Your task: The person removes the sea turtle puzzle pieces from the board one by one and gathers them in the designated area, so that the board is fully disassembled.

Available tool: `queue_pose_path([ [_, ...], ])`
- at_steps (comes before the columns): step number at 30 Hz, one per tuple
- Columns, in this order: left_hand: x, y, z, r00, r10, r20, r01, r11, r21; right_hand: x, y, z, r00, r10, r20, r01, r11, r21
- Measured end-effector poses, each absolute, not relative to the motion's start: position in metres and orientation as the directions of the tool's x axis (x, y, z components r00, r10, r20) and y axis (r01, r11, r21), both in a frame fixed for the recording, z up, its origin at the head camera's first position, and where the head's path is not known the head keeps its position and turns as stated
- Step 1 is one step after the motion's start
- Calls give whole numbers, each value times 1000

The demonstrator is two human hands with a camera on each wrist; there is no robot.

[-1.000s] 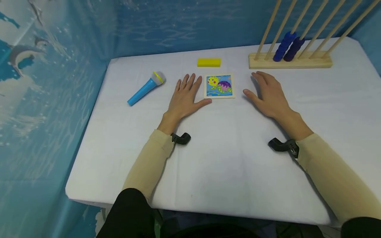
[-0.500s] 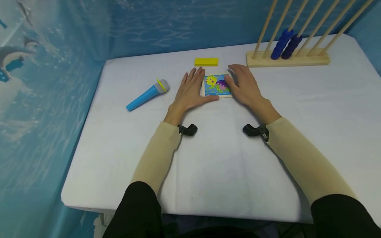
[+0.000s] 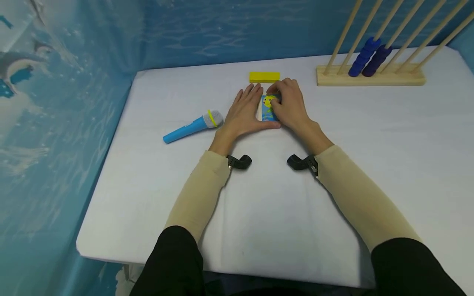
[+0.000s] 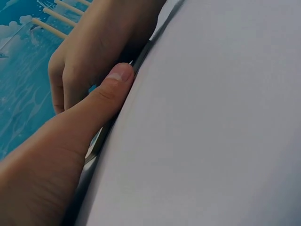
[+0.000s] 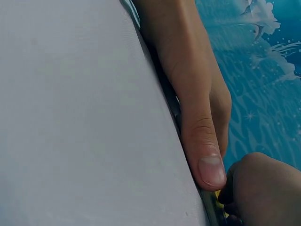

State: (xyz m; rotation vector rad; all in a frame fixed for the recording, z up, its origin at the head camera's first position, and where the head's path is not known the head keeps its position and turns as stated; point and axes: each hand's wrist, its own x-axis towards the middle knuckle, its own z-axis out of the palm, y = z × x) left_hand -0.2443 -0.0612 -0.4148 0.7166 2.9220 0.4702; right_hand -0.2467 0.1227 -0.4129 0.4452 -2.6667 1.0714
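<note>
A small square turtle picture board (image 3: 266, 114) with a pale wooden rim lies flat on the table. My left hand (image 3: 244, 110) frames it, straight fingers along its left side and thumb stretched along its near edge. Over its right part bends my right hand (image 3: 290, 105), fingers curled down, index tip by the far edge and thumb tip over the picture. This hand hides much of the turtle; I cannot tell whether it pinches anything. From the left wrist, the left thumb (image 4: 110, 89) shows low over the cloth, with the right hand's bent fingers behind it.
Just beyond the board lies a yellow block (image 3: 264, 77). A blue toy microphone (image 3: 190, 128) rests left of the left hand. At the back right stands a wooden abacus (image 3: 370, 80) with upright rods and blue and purple beads. White cloth covers the table (image 3: 270, 213).
My right hand has come left from beside the board to over its right part, its fingers curling. My left hand has drawn closer round the board. The microphone has turned flatter and shifted right.
</note>
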Motion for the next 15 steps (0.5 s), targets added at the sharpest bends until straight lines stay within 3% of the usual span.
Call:
queue_pose_path([
  [15,-246,-61,-401,-882,469,-41,435,845,311,-244,121,-404,-896,-272,352,-431,725,-537],
])
